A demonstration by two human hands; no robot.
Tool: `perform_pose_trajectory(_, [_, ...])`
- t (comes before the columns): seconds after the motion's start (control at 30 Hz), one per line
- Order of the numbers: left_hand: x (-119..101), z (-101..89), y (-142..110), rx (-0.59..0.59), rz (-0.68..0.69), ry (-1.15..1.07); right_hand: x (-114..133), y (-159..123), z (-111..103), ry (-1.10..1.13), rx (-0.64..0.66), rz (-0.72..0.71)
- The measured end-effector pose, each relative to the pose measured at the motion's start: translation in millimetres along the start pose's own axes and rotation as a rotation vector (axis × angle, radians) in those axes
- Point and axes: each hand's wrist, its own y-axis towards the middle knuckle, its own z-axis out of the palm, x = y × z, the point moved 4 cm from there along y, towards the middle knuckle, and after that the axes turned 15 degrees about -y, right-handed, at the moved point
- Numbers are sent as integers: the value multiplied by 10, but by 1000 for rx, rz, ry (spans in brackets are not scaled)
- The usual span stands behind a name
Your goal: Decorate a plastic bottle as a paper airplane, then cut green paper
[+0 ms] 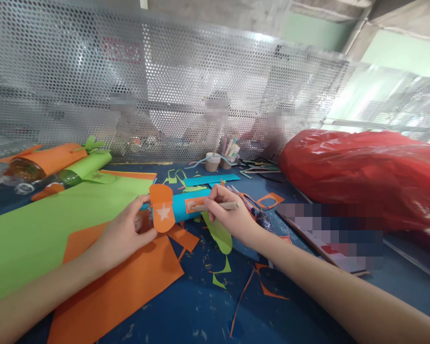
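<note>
My left hand [129, 234] is closed around the end of a plastic bottle wrapped in blue paper [181, 199]. An orange paper piece with rounded ends and a white star [162, 209] sits across the bottle near my fingers. Between the fingers of my right hand [229, 210] is a slim pale pen [231, 206], its tip at an orange paper patch [190, 205] on the blue wrap. A whitish mark shows on that patch. Beneath the bottle, a green rounded paper strip [218, 234] extends toward me.
Orange [129, 286] and green sheets [28, 239] cover the left of the blue table. Paper-wrapped bottles [53, 160] lie at far left. Paper scraps [268, 282] are scattered around. Cups of pens [229, 155] stand by the perforated metal screen [186, 86]. A red plastic bag [358, 172] bulges at right.
</note>
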Motion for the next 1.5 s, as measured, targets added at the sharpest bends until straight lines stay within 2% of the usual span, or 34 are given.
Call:
perform_pose_trajectory(0.67, [-6, 4, -3, 0, 13, -29, 4, 10, 8, 5, 12, -7])
perform_pose_trajectory(0.87, [11, 13, -8, 17, -29, -53, 5, 6, -12, -22, -20, -2])
perform_pose_trajectory(1.13, [28, 5, -10, -4, -17, 20, 14, 4, -18, -19, -25, -4])
perform_pose_trajectory(1.5, [-7, -1, -15, -14, -28, 13, 4, -7, -24, -15, -28, 8])
